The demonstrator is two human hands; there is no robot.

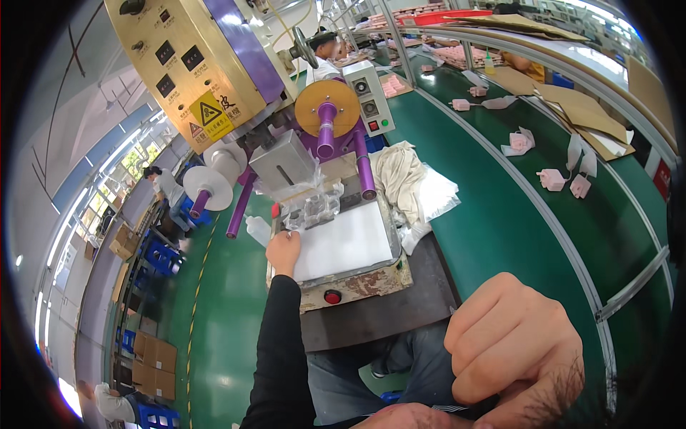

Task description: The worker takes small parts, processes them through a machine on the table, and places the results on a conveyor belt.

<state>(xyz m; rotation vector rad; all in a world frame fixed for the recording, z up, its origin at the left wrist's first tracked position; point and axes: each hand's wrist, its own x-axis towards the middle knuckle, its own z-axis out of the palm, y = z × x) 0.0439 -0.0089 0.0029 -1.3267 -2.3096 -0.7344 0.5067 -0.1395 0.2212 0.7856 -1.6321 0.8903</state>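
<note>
My left hand (284, 252) is closed at the left edge of a white sheet (344, 242) lying on the bed of a press machine (179, 68). Whatever its fingers hold, if anything, is hidden. Just beyond that hand, a clear moulded plastic piece (319, 207) rests at the back of the sheet, under the metal press head (284, 163). My right hand (514, 343) is raised close to the camera at the lower right, fingers curled in. It is apart from the machine, and the inside of its grip cannot be seen.
A red button (332, 296) sits on the bed's front. Left of the bed stands a translucent bottle (258, 230); a beige cloth (396, 179) lies to its right. Purple rods (364, 171) stick out overhead. Pink parts (551, 179) lie on the green conveyor (500, 214) at right.
</note>
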